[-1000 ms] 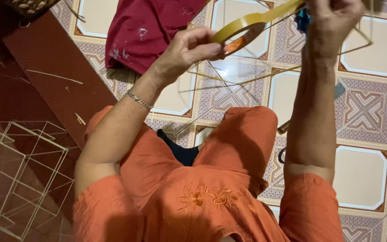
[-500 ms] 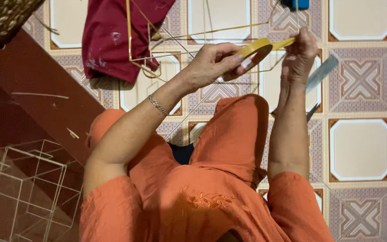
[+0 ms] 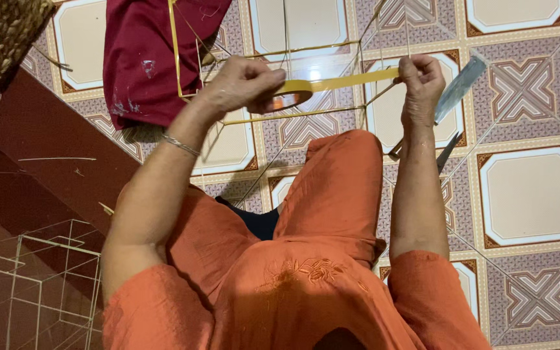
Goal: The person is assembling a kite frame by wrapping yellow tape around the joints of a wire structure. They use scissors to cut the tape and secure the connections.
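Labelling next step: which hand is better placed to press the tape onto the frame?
Likely right: the right hand already pinches the tape at a frame stick, while the left hand holds the roll.

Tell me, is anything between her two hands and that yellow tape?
Nothing visible: the left hand grips the tape roll, and the right hand pinches the pulled-out yellow strip beside the thin stick frame.

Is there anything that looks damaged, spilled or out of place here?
Only small things: thin stick offcuts lie loose on the dark red surface, and the dark red cloth has pale smears. Nothing looks broken.
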